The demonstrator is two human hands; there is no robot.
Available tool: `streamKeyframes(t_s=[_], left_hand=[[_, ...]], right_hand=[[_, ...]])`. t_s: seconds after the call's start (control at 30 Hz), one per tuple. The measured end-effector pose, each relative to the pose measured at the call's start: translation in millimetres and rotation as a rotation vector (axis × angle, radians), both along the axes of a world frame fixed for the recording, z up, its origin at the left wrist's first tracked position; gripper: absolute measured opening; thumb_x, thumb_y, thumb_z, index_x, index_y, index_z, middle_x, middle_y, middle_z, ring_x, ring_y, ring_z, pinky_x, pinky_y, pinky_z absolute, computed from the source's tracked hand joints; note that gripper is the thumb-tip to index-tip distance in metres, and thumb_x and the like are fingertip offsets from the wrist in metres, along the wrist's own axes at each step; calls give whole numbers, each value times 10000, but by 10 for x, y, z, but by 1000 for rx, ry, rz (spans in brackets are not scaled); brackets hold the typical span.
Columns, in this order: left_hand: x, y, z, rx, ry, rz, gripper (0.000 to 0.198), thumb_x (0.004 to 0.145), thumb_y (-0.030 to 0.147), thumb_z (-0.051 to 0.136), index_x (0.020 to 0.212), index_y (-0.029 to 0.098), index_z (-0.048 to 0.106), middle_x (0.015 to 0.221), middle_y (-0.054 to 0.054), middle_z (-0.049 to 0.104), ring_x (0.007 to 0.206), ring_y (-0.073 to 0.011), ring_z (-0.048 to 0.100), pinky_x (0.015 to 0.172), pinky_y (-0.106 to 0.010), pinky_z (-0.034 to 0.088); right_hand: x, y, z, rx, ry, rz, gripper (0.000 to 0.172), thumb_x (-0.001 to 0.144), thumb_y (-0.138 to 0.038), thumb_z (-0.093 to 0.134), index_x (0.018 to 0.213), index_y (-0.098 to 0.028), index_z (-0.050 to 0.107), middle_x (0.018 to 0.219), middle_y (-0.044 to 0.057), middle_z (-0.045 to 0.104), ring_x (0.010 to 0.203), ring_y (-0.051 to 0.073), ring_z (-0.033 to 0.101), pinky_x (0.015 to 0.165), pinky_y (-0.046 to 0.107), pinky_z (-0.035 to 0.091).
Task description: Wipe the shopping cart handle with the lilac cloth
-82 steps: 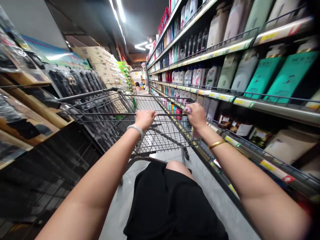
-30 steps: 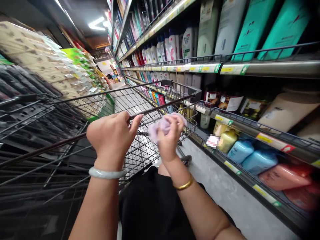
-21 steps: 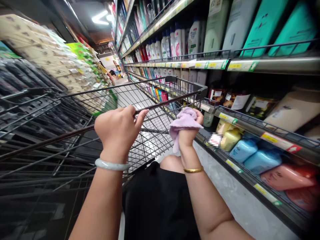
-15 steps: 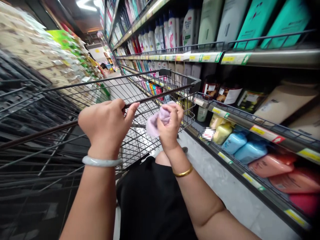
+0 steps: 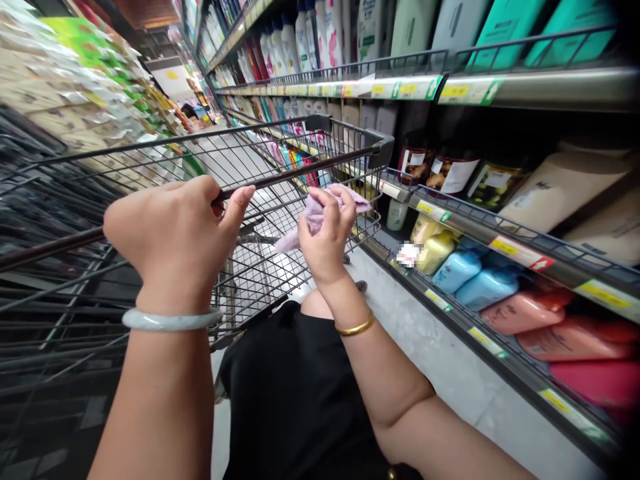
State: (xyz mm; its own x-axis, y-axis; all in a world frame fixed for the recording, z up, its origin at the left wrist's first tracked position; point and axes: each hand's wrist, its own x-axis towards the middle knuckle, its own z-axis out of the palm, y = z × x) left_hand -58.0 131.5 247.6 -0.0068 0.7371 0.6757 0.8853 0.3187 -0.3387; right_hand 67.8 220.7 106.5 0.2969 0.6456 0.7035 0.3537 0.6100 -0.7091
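Note:
My left hand (image 5: 173, 233), with a pale bangle at the wrist, is wrapped round the dark rail of a wire shopping cart (image 5: 295, 179). Its thumb lies along the rail. In my right hand (image 5: 327, 237) is a crumpled lilac cloth (image 5: 315, 215), pinched between curled fingers; one end sticks out to the left and another to the right. That hand is just below the cart's rail, over the wire basket, and a gold bangle sits on its wrist. Part of the cloth is hidden behind my fingers.
Shelves of bottles run along the right, with blue pump bottles (image 5: 487, 287) and salmon-coloured bottles (image 5: 523, 313) low down and dark-lidded jars (image 5: 453, 175) above them. Hanging packets (image 5: 75, 87) line the left. A tiled floor (image 5: 425, 360) shows between cart and shelf.
The lilac cloth has gone from a bunched ball to a more spread shape in my right hand. My left hand stays on the rail, now further left in view.

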Motion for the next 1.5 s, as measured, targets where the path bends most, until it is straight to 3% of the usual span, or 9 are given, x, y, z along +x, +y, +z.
streamKeyframes(t_s=[0.17,0.4,0.5,0.7,0.9,1.0,1.2,1.4,1.5], left_hand=[[1,2,7,-11,-3,-9,673,972,745,210,768,218,576,679,-55,541,625,-209,407,599,-337,111],[6,-20,14,-31,-48,-32,687,968,750,244,831,205,638,761,-77,637,669,-208,492,613,-338,129],[6,-23,17,-14,-71,-47,666,974,736,258,784,209,618,731,-77,630,648,-209,486,609,-346,132],[-9,-15,15,1,-87,-69,626,985,708,280,739,213,573,700,-72,606,606,-204,457,605,-350,124],[-29,-15,19,-8,-99,-76,604,982,699,315,764,215,603,686,-74,601,617,-214,468,614,-350,129],[-26,-15,16,5,-98,-71,611,980,706,312,742,215,586,681,-73,601,606,-212,455,612,-349,127],[-20,-14,18,-3,-87,-72,612,987,698,304,741,211,582,693,-75,618,608,-210,458,607,-348,126],[-7,-26,18,2,-85,-71,622,984,706,305,729,213,586,684,-78,623,619,-221,487,601,-349,137],[3,-33,16,3,-94,-74,630,981,711,307,729,211,596,692,-84,637,626,-226,505,601,-350,139]], right_hand=[[140,84,-62,31,-156,35,423,930,-239,604,1346,-287,546,1503,121,357,1460,320,375,1193,566,396],[216,309,-250,91,388,-78,254,932,-257,586,1184,-229,581,1218,72,559,1194,200,575,1101,470,472],[179,202,-117,39,492,-100,273,905,-246,621,1174,-214,583,1183,64,593,1125,183,598,1062,439,496],[245,86,142,141,295,134,348,865,-197,654,1207,-238,604,1226,59,627,1160,174,611,1065,391,500],[642,556,-336,-160,654,-264,427,828,-242,638,1234,-184,519,1266,104,609,1159,204,614,1104,462,472],[559,523,-365,-147,609,-238,389,847,-276,634,1211,-181,532,1240,117,623,1162,218,618,1095,483,480],[314,289,-91,250,241,-80,294,903,-194,568,1192,-245,581,1345,90,584,1333,200,556,1180,484,423],[507,514,-329,49,457,-281,254,818,-191,579,1071,-205,578,1071,64,601,1011,191,624,986,448,543],[319,294,-187,75,429,-225,254,831,-170,578,1082,-211,575,1118,75,587,1047,189,616,989,429,543]])
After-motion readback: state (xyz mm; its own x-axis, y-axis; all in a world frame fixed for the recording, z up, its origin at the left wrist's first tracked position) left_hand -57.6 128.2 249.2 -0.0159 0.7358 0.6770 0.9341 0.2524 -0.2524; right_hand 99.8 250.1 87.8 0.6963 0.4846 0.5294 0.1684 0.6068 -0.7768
